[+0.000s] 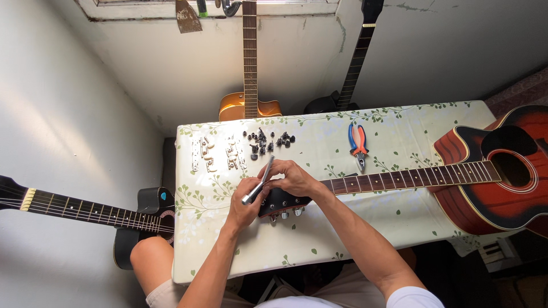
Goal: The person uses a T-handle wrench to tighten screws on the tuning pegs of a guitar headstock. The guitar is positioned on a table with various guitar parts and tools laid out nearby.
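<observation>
The headstock (282, 202) of the sunburst guitar (496, 171) lies on the counter (342, 228) right under your hands, its tuner pegs (283, 215) poking out along the near edge. Your right hand (294, 177) rests on top of it, fingers (271, 170) curled down and pinching the upper end of a silvery tool (258, 182). Your left hand (244, 199) is wrapped shut around the tool's lower end, just left of the headstock. The tool slants between the two hands, tip up toward the far side.

The neck (411, 178) runs right to the body at the counter's edge. Beyond your hands lie dark small parts (268, 140), pale tuner pieces (217, 153) to their left, and pliers (358, 142) to the right. Other guitars (250, 85) lean around the counter.
</observation>
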